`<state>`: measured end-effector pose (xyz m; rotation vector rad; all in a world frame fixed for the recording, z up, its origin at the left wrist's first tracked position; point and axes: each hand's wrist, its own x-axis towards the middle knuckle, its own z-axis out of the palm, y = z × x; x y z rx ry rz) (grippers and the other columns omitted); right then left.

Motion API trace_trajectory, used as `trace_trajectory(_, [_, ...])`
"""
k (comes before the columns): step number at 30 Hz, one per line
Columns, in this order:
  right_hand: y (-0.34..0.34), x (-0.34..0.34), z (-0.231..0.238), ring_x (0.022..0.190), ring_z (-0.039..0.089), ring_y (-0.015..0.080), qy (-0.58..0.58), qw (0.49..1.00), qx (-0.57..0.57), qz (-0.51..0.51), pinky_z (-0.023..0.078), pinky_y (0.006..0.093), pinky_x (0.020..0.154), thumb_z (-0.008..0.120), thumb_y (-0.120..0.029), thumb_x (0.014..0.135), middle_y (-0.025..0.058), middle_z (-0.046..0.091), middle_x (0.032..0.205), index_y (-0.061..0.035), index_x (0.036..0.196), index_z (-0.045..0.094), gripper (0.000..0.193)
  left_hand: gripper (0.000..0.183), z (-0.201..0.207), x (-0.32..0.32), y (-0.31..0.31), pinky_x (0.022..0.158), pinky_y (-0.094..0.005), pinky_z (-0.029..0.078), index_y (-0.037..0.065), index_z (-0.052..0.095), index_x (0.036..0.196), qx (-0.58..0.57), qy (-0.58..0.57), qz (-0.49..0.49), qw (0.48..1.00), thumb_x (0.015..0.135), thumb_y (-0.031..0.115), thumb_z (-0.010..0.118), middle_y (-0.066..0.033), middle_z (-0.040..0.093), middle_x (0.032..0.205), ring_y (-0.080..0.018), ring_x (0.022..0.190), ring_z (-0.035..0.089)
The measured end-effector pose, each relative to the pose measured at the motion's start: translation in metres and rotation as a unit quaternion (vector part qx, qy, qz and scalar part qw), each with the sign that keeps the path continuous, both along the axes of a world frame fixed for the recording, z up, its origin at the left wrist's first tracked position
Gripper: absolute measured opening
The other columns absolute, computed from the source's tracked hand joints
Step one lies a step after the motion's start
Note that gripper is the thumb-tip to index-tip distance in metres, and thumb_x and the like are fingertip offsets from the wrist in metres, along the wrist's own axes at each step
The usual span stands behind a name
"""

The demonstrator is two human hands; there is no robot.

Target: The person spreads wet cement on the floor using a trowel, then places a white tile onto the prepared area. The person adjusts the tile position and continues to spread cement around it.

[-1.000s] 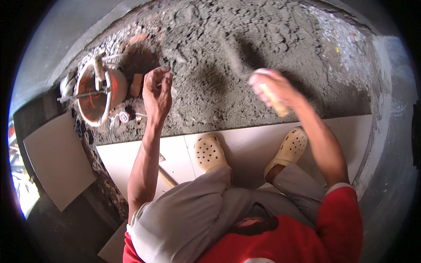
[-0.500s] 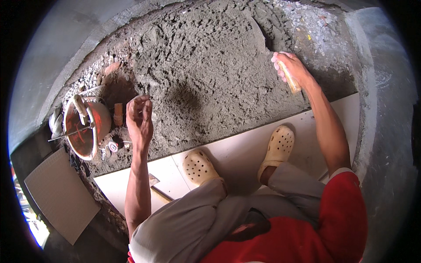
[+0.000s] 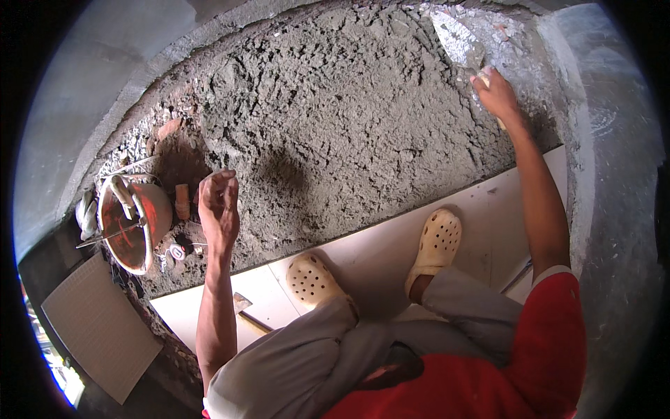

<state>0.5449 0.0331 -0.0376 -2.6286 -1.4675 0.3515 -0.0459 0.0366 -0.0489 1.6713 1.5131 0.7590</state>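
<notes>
While trowel (image 3: 457,40) in right hand (image 3: 498,95), left hand (image 3: 218,208) near mortar (image 3: 363,126)

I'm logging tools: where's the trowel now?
In the head view, the trowel is at upper right, in the right hand, at the right edge of the mortar.
</notes>
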Motion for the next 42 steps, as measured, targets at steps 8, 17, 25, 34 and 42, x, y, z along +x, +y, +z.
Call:
trace_trajectory(8, [-0.009,-0.045,-0.039,0.123,0.061,0.0445,0.053,0.996,0.016,0.063,0.045,0.0444,0.107,0.06,-0.04,0.098,0.0332,0.062,0.13,0.0124,0.136,0.054,0.064,0.021,0.002,-0.011,-0.008,0.097,-0.0357,0.048,0.003,0.068,0.11,-0.013,-0.001,-0.002,1.0,0.101,0.022,0.066,-0.012,0.064,0.118,-0.0232,0.112,0.061])
trace_trajectory(17, [-0.008,-0.097,-0.017,0.087,0.069,0.03,0.175,0.977,-0.034,0.115,0.055,0.0396,0.076,0.063,-0.036,0.098,0.0212,0.069,0.105,0.0069,0.126,0.059,0.051,0.021,0.005,-0.002,-0.007,0.092,-0.0315,0.051,0.004,0.067,0.112,-0.046,-0.028,0.003,0.999,0.101,0.021,0.066,-0.011,0.06,0.121,-0.0185,0.109,0.06])
trace_trajectory(25, [0.0,-0.087,0.006,0.052,0.05,0.0073,0.447,0.882,-0.147,0.036,0.041,0.0256,0.043,0.062,-0.03,0.101,0.002,0.056,0.08,-0.0051,0.102,0.055,0.026,0.014,0.008,-0.003,-0.012,0.082,-0.0292,0.052,0.002,0.067,0.109,-0.02,-0.034,0.03,0.999,0.099,0.012,0.068,-0.0092,0.06,0.115,-0.0179,0.098,0.065])
trace_trajectory(34, [0.047,-0.179,0.087,0.057,0.053,0.0078,0.515,0.84,-0.125,0.12,0.042,0.0241,0.044,0.059,-0.023,0.1,0.0028,0.057,0.083,-0.0033,0.115,0.057,0.025,0.016,0.009,-0.025,-0.02,0.08,-0.0335,0.054,0.002,0.066,0.106,-0.051,-0.057,0.091,0.993,0.098,0.016,0.067,-0.0103,0.058,0.111,-0.0177,0.094,0.065])
trace_trajectory(42, [0.079,-0.348,0.016,0.054,0.053,0.0087,0.91,0.398,-0.096,0.072,0.048,0.0226,0.039,0.057,-0.031,0.098,0.0069,0.054,0.085,0.005,0.116,0.049,0.041,0.015,0.008,-0.054,-0.037,0.08,-0.0329,0.054,0.002,0.066,0.105,-0.024,-0.004,0.14,0.99,0.097,0.015,0.066,-0.0116,0.059,0.109,-0.0191,0.09,0.064])
